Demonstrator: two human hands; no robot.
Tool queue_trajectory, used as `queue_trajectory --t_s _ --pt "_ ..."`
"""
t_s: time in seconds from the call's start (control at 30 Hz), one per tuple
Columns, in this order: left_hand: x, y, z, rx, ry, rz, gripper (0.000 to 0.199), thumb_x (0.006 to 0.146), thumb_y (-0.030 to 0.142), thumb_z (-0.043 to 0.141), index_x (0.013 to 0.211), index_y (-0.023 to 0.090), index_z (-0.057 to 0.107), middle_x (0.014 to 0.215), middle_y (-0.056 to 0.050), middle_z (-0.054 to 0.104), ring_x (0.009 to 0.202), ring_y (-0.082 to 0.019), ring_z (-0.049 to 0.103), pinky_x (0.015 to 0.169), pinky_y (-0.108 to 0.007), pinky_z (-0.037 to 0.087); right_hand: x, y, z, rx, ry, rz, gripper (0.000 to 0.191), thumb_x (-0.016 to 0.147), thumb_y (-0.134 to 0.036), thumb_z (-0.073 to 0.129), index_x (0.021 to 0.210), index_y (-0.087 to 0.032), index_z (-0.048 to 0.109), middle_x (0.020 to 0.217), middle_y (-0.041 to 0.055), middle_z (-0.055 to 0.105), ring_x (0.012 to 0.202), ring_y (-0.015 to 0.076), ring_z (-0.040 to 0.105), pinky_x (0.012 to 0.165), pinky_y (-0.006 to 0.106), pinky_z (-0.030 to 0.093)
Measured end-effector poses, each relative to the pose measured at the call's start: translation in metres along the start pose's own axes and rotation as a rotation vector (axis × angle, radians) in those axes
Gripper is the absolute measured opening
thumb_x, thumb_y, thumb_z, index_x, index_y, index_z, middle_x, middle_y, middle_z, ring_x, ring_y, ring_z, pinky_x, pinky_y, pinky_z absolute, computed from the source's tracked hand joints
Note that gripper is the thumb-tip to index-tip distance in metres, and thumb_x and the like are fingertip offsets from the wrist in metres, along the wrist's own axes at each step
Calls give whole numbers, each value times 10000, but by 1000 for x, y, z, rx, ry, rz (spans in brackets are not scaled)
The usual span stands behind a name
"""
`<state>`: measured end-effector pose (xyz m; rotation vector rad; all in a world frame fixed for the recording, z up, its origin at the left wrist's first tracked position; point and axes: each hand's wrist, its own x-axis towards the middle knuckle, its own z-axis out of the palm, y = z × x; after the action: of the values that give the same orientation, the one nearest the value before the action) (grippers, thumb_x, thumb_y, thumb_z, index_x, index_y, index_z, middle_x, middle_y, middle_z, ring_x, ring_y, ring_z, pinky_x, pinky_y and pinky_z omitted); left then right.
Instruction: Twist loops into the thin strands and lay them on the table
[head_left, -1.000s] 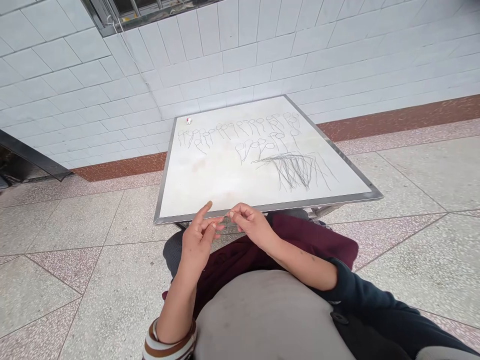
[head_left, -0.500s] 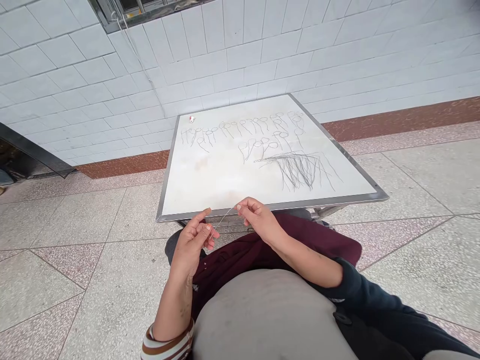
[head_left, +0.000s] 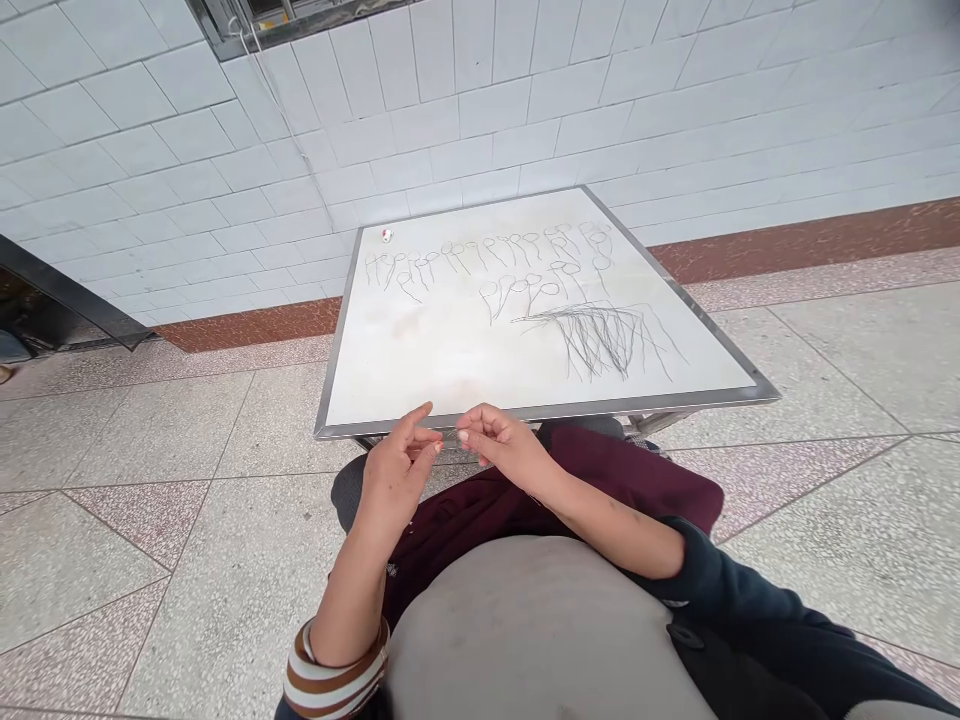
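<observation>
My left hand (head_left: 394, 480) and my right hand (head_left: 514, 447) meet in front of the table's near edge, fingertips a small gap apart. Each one pinches a thin wire (head_left: 450, 447) between thumb and forefinger; only a faint bit of it shows in the gap. Beyond them is a white table (head_left: 397, 365) with a metal rim. A dark bundle of loose thin wires (head_left: 600, 338) lies on its right half. Farther back, several wires with a round loop at one end (head_left: 517, 245) are laid out in uneven rows.
A small white and red object (head_left: 387, 236) sits in the table's far left corner. Behind the table rises a white tiled wall (head_left: 495, 120), with a cord (head_left: 289, 125) hanging from a window frame. Dark red cloth (head_left: 630, 470) covers my lap.
My hands have come closer together, the right one moving slightly left and down. The wire, earlier slanting visibly between them, is now mostly hidden by the fingers.
</observation>
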<state>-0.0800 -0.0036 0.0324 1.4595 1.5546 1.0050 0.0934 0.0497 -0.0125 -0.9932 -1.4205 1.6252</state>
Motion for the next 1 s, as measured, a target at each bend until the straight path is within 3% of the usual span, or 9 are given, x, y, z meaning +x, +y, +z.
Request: queue_trajectory --t_s 0.2,0.43,0.7,1.0 --pt "6 -1 22 -194 23 -17 402 828 262 623 1227 211 615 862 -26 724 781 -168 657 790 -319 527 1 9 3 201 -108 23 338 765 -445 714 896 -217 503 709 -29 617 678 125 574 544 223 436" --pt "6 -4 19 -212 151 -51 436 814 259 633 1246 206 600 811 -8 681 748 -145 616 749 -285 519 -2 4 4 189 -250 102 301 790 -451 693 904 -189 594 755 2 654 673 112 548 608 244 436" --pt "8 -10 17 -252 165 -61 462 810 277 648 1263 218 582 774 8 634 708 -130 575 726 -269 488 -2 12 6 175 -259 65 268 831 -387 658 1025 -205 626 758 -5 665 684 107 562 617 233 421" --pt "9 -11 16 -368 170 -99 446 785 238 647 1223 188 581 708 23 619 659 -116 542 671 -240 442 0 27 11 114 -232 -82 226 842 -383 646 984 -208 628 777 -8 660 725 118 595 650 250 440"
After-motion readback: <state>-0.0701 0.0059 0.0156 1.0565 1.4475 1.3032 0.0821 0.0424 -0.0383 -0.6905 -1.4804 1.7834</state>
